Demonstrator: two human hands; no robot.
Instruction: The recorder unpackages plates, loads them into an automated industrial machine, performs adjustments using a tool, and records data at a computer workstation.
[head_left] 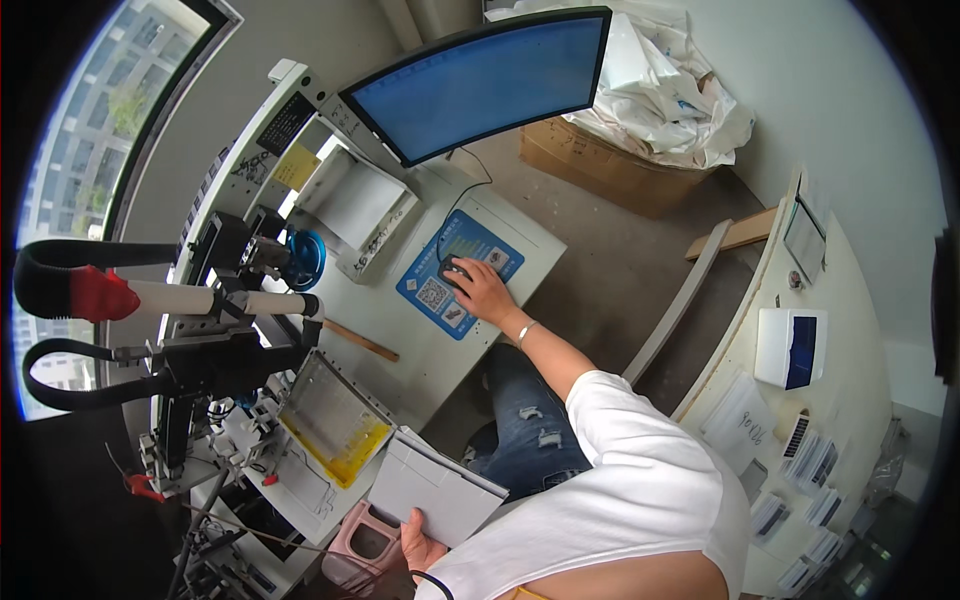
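My right hand (485, 291) rests over a black computer mouse (456, 270), its fingers curved around it. Under the mouse lies a blue printed mouse pad (466, 232) on the white worktop (410, 387). A thin black cable runs from the mouse toward the monitor (485, 85), whose screen is lit blue. Low in the picture, my left hand (421, 545) grips the edge of a white flat box (440, 487), tilted beside my lap. Part of that hand is hidden behind the box.
A machine with black hoses (210, 365) fills the left side. Near it are a white tray (362, 205), a wooden stick (362, 341) and a yellow-stained tray (335, 420). A pink stool (362, 535) stands below. Right: a second table (850, 400); behind: a cardboard box (610, 170).
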